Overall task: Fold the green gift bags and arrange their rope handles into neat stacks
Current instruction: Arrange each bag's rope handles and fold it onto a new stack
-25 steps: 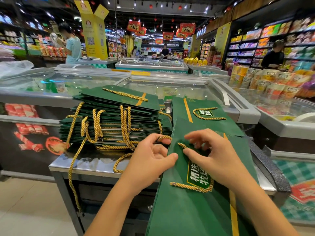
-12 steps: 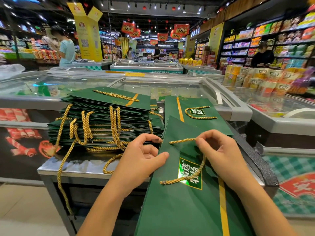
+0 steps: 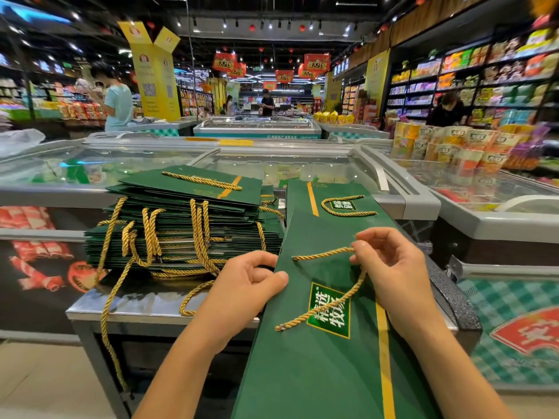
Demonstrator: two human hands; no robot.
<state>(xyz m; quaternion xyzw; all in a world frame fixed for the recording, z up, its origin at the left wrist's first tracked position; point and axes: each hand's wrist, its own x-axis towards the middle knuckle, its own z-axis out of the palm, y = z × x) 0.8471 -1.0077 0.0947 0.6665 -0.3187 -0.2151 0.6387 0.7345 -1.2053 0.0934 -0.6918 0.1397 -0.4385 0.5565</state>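
Note:
A flat green gift bag [image 3: 320, 358] with a yellow stripe lies lengthwise in front of me, reaching past the table's near edge. My left hand [image 3: 245, 285] grips its left edge, thumb on top. My right hand [image 3: 390, 267] pinches the gold rope handle [image 3: 329, 303], which runs from the bag's top, through my fingers and diagonally across the logo. Another folded bag [image 3: 338, 198] lies beyond it, its handle curled flat. To the left stands a tall stack of folded green bags [image 3: 181, 225] with gold ropes hanging loosely off the front.
All of this rests on a steel table [image 3: 136, 306]. Glass-topped freezer chests [image 3: 272, 167] stand behind and to the right. Instant-noodle cups [image 3: 453, 146] are piled at the far right. Shoppers stand among shelves in the background.
My right hand lifted the rope handle off the bag's logo and drew it up and to the right, so it now runs straighter. My left hand kept its grip on the edge.

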